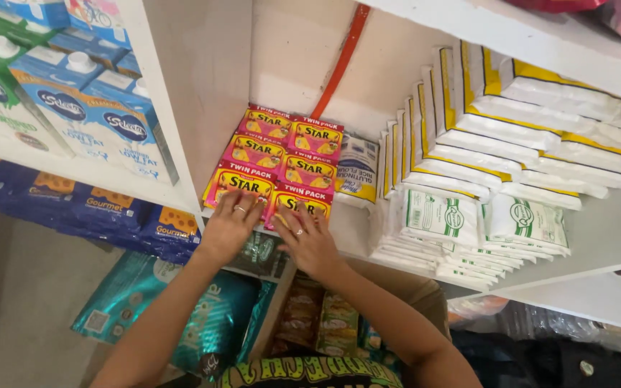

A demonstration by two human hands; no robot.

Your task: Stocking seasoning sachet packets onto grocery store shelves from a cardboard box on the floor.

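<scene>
at the far left, blue and white drink cartons (73,108) with round caps are seen on an upper shelf, and dark blue cracker packs (102,208) are lined up on the shelf below. teal foil packs (210,316) are seen lower down, beneath the arms.

at the white shelf edge (357,248), a block of pink and yellow twin packs (278,162) is stacked in two columns, three rows deep. the left hand (230,228) is laid flat on the front left pack (237,183), its fingers spread and extended, nothing being gripped; a ring is worn on one finger. the right hand (309,241) is pressed on the front right pack (297,202), its fingers loosely splayed, and no closed grasp is shown.

just beside the packs, a white and blue flour bag (357,172) is stood upright. further right, white bags with yellow edges (512,122) are stacked in rows, and white bags with green print (483,223) are piled in front of them.
</scene>
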